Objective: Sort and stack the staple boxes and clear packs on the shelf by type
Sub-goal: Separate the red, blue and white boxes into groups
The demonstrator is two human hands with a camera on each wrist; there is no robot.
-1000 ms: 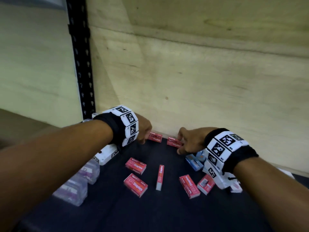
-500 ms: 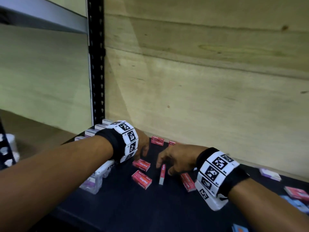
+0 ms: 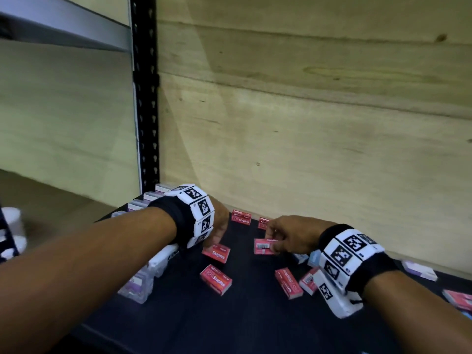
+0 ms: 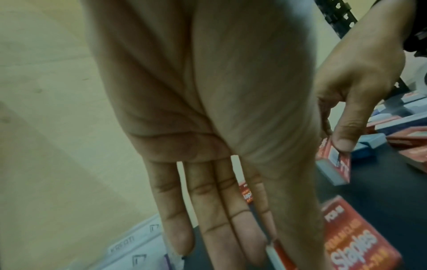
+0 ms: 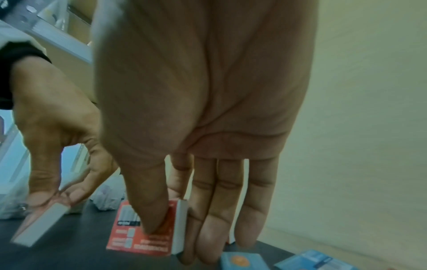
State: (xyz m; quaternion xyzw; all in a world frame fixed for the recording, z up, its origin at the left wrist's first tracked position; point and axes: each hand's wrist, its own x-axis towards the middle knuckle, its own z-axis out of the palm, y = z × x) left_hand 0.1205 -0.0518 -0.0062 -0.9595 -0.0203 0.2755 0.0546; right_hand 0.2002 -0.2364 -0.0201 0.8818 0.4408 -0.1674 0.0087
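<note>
since half a second ago, we are lifting a red staple box (image 3: 264, 246) off the dark shelf (image 3: 255, 315) with our right hand (image 3: 288, 237), which was reaching down toward the boxes before. our left hand (image 3: 218, 224) is now gripping another red box (image 3: 216, 252), where earlier it was hovering above it.

our right hand is pinching its box between thumb (image 5: 148, 206) and fingers (image 5: 208, 210), barcode side facing us, clear of the shelf surface. our left hand is holding the end of its box between thumb and fingers, as the right wrist view is showing (image 5: 39, 222); we cannot tell whether that box is resting on the shelf or raised.

two more red boxes (image 3: 241, 217) are lying along the back edge of the shelf, against the wooden wall (image 3: 306, 136). another red box (image 3: 216, 279) is lying toward the middle of the shelf, and two more (image 3: 289, 283) are lying just beside our right wrist. blue boxes (image 5: 242, 261) are lying near our right hand. clear packs (image 3: 139, 284) are standing along the left edge of the shelf, next to the black upright post (image 3: 145, 98). one pale pack (image 3: 419, 270) is lying near the back edge on the right.
</note>
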